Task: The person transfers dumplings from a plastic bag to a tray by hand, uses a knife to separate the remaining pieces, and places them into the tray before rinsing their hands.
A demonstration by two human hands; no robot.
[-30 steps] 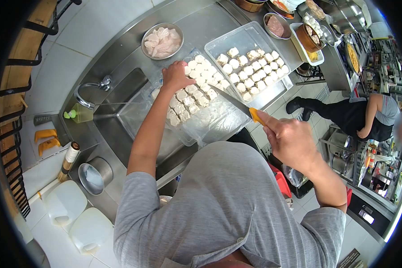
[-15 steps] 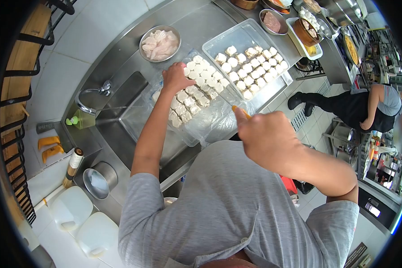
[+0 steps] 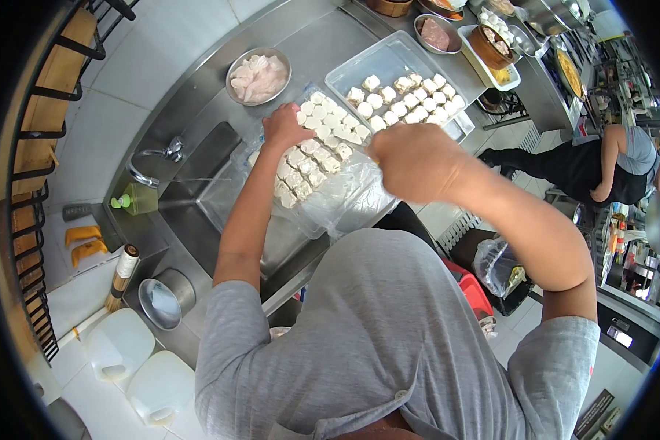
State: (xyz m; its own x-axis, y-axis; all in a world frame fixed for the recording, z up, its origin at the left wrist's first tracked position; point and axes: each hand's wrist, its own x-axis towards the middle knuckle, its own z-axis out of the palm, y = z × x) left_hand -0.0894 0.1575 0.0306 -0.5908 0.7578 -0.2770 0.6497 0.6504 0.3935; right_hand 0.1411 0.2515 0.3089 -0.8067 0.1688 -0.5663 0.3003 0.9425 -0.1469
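Observation:
My left hand (image 3: 284, 127) lies at the far left edge of a block of white pieces (image 3: 321, 111), its thumb and fingers apart and touching the edge. The nearer rows are coated with a pale, lumpy paste (image 3: 301, 172). They rest on a clear plastic-covered tray (image 3: 317, 226) over the sink. My right hand (image 3: 414, 161) is closed around a thin-bladed tool (image 3: 353, 140) beside the block's right side; the fist hides its handle. Behind it, a clear plastic container (image 3: 345, 70) holds spaced rows of white pieces topped with paste.
A metal bowl of pale raw slices (image 3: 258, 76) stands behind my left hand. The steel sink (image 3: 198, 198) has a tap (image 3: 150, 161) at its left. More bowls, including one with pink meat (image 3: 436, 35), stand at the back right. Another person (image 3: 594, 165) is at the right.
My right hand has moved up and left, nearer the pieces, covering the tool's yellow handle and part of the container. My left hand keeps its place by the block. The view has shifted slightly.

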